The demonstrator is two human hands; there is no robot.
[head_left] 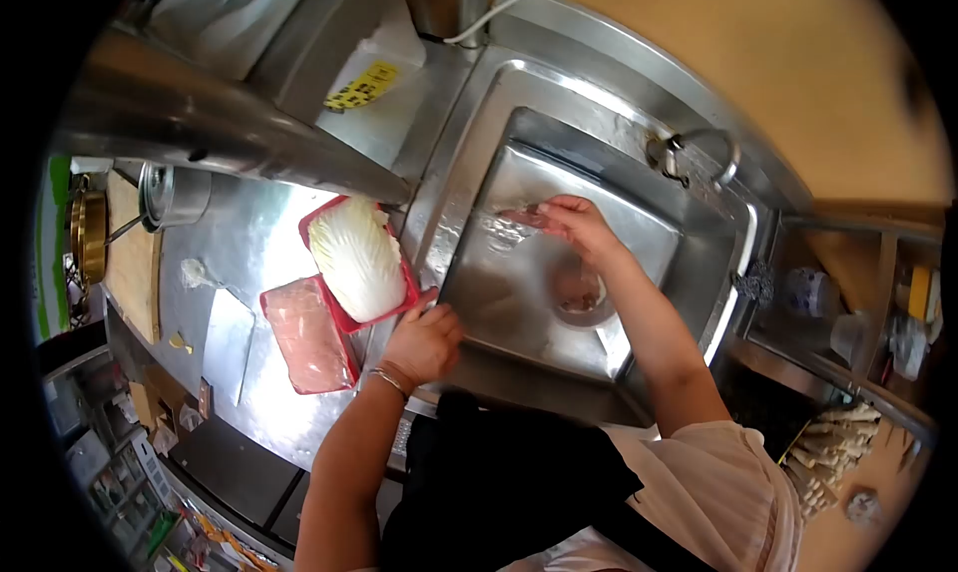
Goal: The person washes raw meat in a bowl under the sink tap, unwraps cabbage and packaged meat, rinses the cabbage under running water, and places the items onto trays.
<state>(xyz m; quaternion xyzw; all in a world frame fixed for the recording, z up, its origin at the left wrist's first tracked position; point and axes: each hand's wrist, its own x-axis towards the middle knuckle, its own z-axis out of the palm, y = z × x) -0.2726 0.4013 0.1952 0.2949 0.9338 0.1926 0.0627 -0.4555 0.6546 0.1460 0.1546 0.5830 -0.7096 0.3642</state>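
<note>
My left hand (424,340), with a bracelet at its wrist, is at the sink's near left edge, by the corner of a red tray. Its fingers look curled, and what they hold, if anything, is hidden. Over the basin of the metal sink (519,327), my right hand (579,225) pinches a small reddish piece (521,217). Below that hand a round, blurred bowl-like shape (579,290) with something reddish inside shows in the basin. Left of the sink, a pale cabbage (357,258) lies on a red tray, touching a wrapped tray of pink meat (307,334).
A cleaver (230,344) lies on the steel counter left of the meat. Farther left are a metal pot (178,195) and a wooden board (134,263). A faucet (674,159) stands at the sink's back right. A thick metal pipe (230,123) crosses the upper left.
</note>
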